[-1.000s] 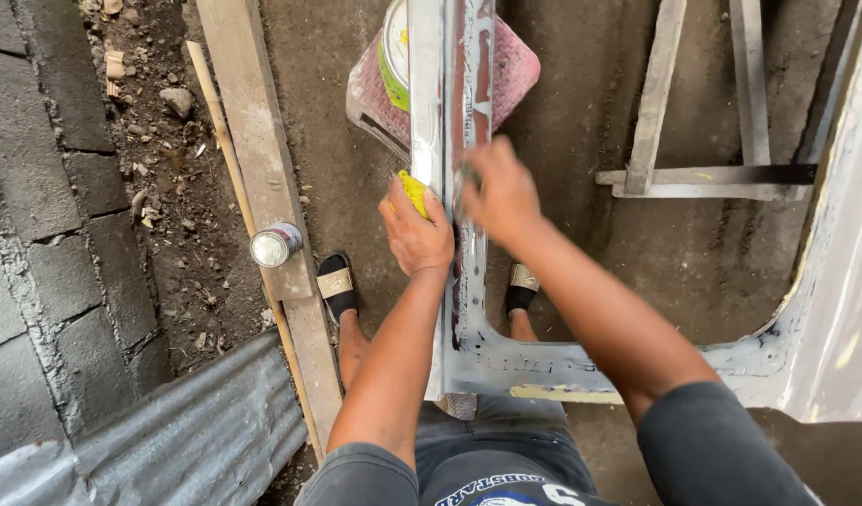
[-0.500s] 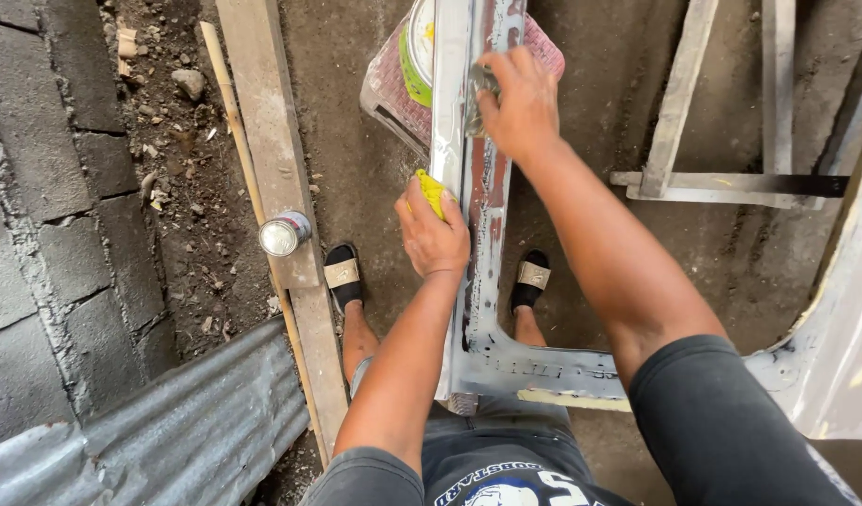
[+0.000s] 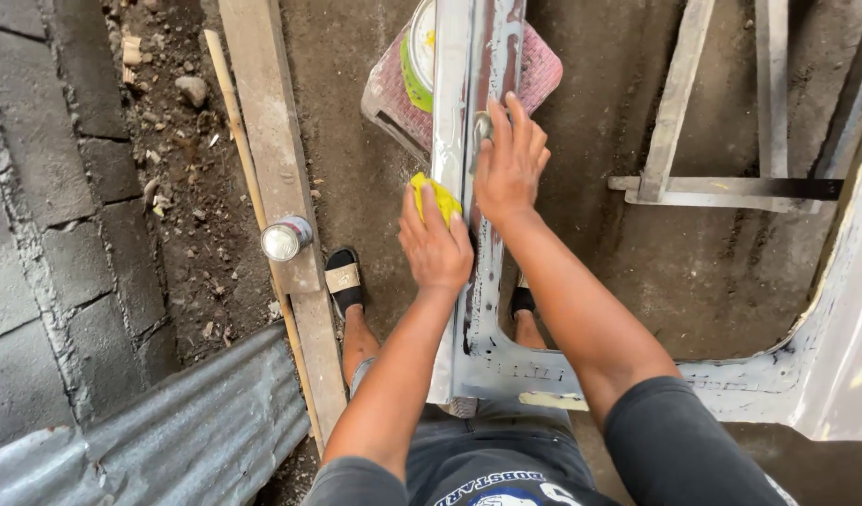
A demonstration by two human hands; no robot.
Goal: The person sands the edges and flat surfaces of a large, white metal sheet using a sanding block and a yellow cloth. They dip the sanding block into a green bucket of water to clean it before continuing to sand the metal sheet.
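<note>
A long grey metal frame [image 3: 451,84] stands upright between my legs and runs away from me. My left hand [image 3: 435,245] holds a yellow cloth [image 3: 437,195] against the frame's left edge. My right hand [image 3: 511,161] lies flat on the frame's middle channel, its fingers pressing a small grey pad [image 3: 482,126] onto the wet metal. The two hands are side by side, nearly touching. The frame's lower corner [image 3: 515,373] rests near my lap and joins a white panel [image 3: 843,356] at the right.
A wooden plank [image 3: 262,112] lies on the dirt floor at the left with a small tin can [image 3: 285,239] on it. A corrugated sheet [image 3: 168,431] and block wall [image 3: 37,206] are farther left. A pink stool [image 3: 541,64] is ahead, a metal stand [image 3: 721,186] at the right.
My right hand slid far up the frame with the pad, then came back down beside my left hand. My left hand with the yellow cloth stayed on the frame's edge.
</note>
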